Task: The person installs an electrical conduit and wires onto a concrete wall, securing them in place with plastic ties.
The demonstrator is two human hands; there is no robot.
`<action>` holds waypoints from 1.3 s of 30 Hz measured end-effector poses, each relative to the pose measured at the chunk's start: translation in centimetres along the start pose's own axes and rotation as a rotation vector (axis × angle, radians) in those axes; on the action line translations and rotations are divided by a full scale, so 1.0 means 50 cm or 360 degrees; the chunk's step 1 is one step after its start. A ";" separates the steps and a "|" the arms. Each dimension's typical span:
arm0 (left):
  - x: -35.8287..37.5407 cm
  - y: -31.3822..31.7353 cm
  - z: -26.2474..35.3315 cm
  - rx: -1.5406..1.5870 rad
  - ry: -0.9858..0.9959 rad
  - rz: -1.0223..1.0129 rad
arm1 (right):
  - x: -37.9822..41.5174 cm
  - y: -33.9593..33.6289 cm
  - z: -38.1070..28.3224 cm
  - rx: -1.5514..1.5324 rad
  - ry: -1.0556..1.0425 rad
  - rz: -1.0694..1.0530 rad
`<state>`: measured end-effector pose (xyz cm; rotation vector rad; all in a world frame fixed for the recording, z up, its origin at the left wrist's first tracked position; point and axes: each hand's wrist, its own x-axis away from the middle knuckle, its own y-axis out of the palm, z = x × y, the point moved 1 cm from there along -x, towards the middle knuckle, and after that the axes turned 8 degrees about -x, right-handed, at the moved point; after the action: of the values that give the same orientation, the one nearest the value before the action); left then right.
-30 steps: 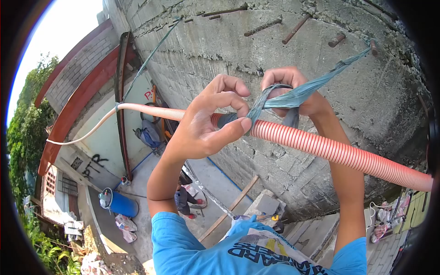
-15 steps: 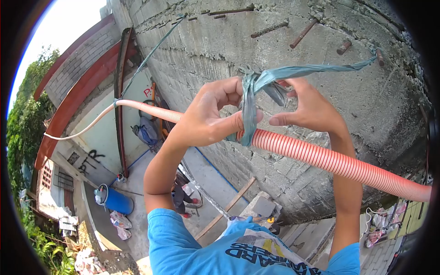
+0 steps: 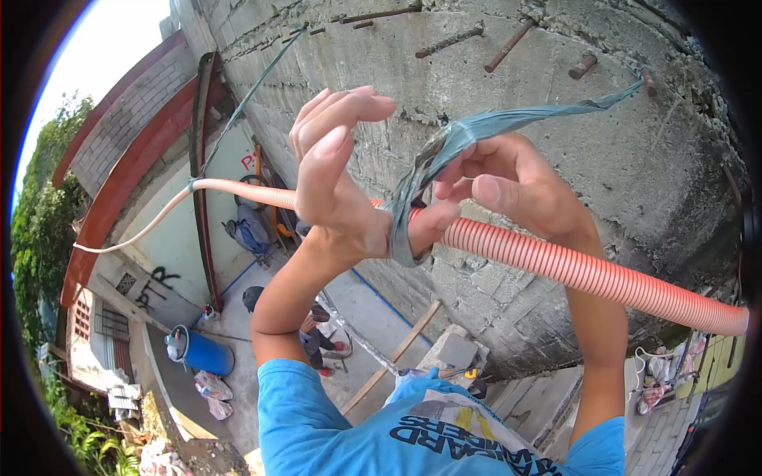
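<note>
An orange ribbed hose [image 3: 587,282] runs across the view in front of the wall. A twisted teal strip [image 3: 548,117] comes from a rebar stub at the upper right and loops round the hose. My left hand [image 3: 341,182] is at the loop with fingers spread upward; its lowest finger or thumb passes through the loop, over the hose. My right hand [image 3: 524,186] is just right of the loop, fingers curled against the strip below its upper part. Its fingertips are partly hidden behind the strip and thumb.
Rebar stubs [image 3: 509,45] stick out of the concrete wall [image 3: 357,71]. A second teal strip [image 3: 250,103] holds the hose's far part by a dark steel post [image 3: 202,159]. Far below are a person [image 3: 316,337], a blue barrel [image 3: 208,351] and a wooden plank [image 3: 393,357].
My left hand has let its upper fingers open and turned upward, off the strip. The loop now hangs wider and slants. More of the person below shows.
</note>
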<state>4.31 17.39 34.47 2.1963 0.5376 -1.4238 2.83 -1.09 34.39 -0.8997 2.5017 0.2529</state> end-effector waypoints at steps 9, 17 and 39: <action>0.286 -0.078 0.154 0.0527 -0.0136 -0.0366 | 0.045 0.026 0.117 -0.0612 0.0589 -0.0057; 0.247 -0.153 0.203 0.0684 -0.1355 -0.1127 | 0.033 -0.057 0.185 -0.0180 0.0580 -0.0111; 0.316 -0.122 0.193 0.0039 -0.0388 -0.1278 | -0.001 -0.012 0.170 0.0130 0.0450 -0.0353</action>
<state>-0.08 17.92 15.46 1.8417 1.4134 -2.0445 6.36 1.22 26.98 -1.2415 2.6106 -0.0527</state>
